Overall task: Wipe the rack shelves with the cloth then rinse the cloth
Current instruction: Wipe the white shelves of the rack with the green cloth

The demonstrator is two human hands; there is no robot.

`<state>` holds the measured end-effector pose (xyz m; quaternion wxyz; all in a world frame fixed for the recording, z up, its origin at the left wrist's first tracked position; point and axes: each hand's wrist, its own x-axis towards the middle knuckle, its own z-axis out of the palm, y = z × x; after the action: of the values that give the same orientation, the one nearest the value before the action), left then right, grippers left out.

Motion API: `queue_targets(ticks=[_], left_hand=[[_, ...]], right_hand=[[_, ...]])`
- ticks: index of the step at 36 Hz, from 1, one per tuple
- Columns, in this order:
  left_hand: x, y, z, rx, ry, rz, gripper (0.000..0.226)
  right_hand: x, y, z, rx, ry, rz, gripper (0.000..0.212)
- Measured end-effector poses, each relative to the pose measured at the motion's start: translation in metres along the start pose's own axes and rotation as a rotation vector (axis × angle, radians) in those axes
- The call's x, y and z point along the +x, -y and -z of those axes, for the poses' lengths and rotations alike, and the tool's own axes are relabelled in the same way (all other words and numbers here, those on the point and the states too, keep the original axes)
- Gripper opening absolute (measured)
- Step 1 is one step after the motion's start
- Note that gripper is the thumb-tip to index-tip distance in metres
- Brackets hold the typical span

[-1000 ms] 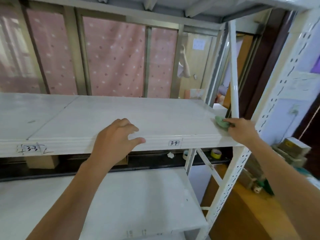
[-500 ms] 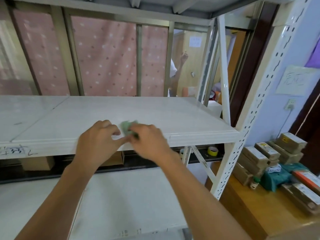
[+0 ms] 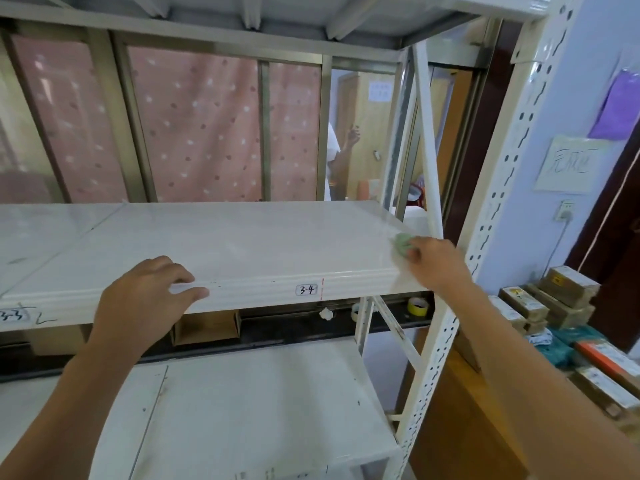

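A white metal rack fills the view; its middle shelf [image 3: 242,244] carries a label "3-4" on the front lip. My right hand [image 3: 433,263] presses a small bunched green cloth [image 3: 401,244] onto the shelf's right front corner, beside the slanted brace. My left hand [image 3: 145,299] rests on the shelf's front edge at the left, fingers spread, holding nothing. A lower shelf [image 3: 263,410] lies below.
The rack's perforated upright [image 3: 485,237] stands just right of the cloth. Stacked boxes [image 3: 554,303] sit on a wooden surface at the right. Tape rolls [image 3: 417,305] and a cardboard box [image 3: 207,327] lie behind the lower shelf. A person stands beyond the rack.
My right hand swept the cloth from the shelf's front middle, next to my left hand, back out to the right front corner. My left hand stayed on the front edge.
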<state>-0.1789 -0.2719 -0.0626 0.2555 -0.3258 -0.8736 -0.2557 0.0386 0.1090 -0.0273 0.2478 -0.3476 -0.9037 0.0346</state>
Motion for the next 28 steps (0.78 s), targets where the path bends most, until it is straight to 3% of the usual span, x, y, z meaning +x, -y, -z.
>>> queue_targets(ticks=[4, 10, 16, 20, 24, 28], left_hand=[[-0.001, 0.001, -0.002, 0.021, -0.043, -0.042, 0.022], [-0.015, 0.020, -0.004, 0.014, -0.147, -0.121, 0.033], [-0.026, 0.068, 0.021, 0.146, -0.225, -0.098, 0.029], [-0.038, 0.101, 0.049, 0.141, -0.256, 0.072, 0.015], [-0.045, 0.131, 0.067, 0.119, -0.246, 0.155, 0.016], [-0.047, 0.161, 0.079, 0.134, -0.234, 0.137, 0.023]], right_hand=[[0.011, -0.017, 0.004, -0.076, 0.027, -0.074, 0.031], [-0.005, 0.037, -0.007, -0.079, -0.048, -0.040, 0.025], [-0.041, 0.159, -0.033, 0.002, -0.032, 0.177, 0.022], [-0.074, 0.257, -0.048, 0.156, -0.003, 0.338, 0.032], [-0.106, 0.355, -0.062, 0.232, 0.033, 0.506, 0.037], [-0.129, 0.440, -0.071, 0.364, 0.074, 0.608, 0.027]])
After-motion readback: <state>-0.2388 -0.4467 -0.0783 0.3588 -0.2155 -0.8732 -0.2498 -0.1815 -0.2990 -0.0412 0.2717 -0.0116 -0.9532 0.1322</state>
